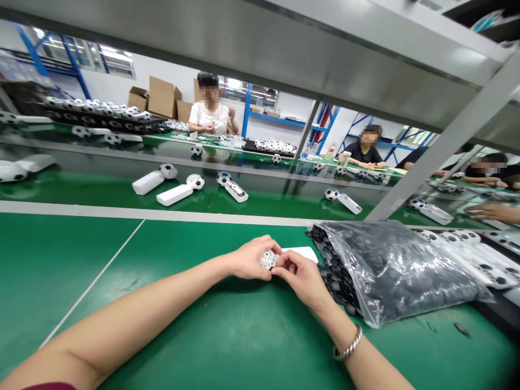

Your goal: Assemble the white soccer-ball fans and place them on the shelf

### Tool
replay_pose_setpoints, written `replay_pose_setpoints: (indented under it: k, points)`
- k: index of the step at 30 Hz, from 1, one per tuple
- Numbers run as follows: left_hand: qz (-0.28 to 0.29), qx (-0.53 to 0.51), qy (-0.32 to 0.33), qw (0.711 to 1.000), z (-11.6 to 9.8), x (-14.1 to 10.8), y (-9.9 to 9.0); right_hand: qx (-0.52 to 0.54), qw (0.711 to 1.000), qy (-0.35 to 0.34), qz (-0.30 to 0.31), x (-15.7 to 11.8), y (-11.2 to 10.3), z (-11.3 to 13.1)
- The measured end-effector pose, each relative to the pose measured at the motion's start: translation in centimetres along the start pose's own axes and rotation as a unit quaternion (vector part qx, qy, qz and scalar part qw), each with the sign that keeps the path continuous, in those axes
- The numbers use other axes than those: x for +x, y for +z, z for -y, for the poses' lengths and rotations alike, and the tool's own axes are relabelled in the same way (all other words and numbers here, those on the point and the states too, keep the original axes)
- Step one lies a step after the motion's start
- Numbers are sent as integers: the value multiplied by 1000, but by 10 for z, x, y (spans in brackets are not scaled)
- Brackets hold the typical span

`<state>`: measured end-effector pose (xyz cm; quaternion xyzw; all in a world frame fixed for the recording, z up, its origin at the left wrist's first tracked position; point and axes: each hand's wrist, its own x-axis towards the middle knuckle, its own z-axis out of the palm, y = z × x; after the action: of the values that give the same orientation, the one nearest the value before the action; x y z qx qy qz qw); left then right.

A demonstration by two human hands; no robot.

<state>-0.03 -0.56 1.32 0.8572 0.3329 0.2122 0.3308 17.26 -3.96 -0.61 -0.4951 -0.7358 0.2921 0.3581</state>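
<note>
My left hand (pixel 255 259) curls around a white openwork soccer-ball head (pixel 268 260), its thumb and fingers closed on it. A white handle (pixel 303 253) shows behind my right hand and appears to belong to the same piece. My right hand (pixel 298 273) is pinched at the ball's right side, with thumb and fingertips together. Whatever lies between those fingertips is too small to make out. Just right of my right hand, a clear plastic bag (pixel 398 271) lies on its side, with small black pieces (pixel 339 281) spilling from its mouth.
Beyond the pale edge strip, a belt carries several soccer-ball-headed pieces with white handles (pixel 174 195). A tray of white pieces (pixel 493 260) stands behind the bag. A slanted metal post (pixel 439 141) and a shelf (pixel 284 49) frame the view. Co-workers (pixel 213 114) sit across.
</note>
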Motion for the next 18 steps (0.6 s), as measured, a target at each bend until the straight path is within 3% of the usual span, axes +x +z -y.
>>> replay_pose_setpoints:
  k: [4, 6, 9, 13, 15, 18]
  points:
    - [-27, -24, -9, 999, 3, 1, 4, -5, 1000, 0, -21, 0, 2, -2]
    - [-40, -124, -40, 991, 8, 3, 6, -18, 1000, -3, -22, 1, 3, -4]
    - [-36, -311, -111, 943, 19, 5, 4, -71, 997, -30, -24, 7, -2, -5]
    - [-45, -409, -149, 899, 36, 2, -9, -253, 960, -111, -39, 16, -15, -5]
    - [-55, -441, -165, 881, 41, -4, -16, -322, 939, -119, -8, 20, -19, -6]
    - [-59, -460, -180, 867, 44, -16, -21, -313, 941, -99, 84, 22, -19, -9]
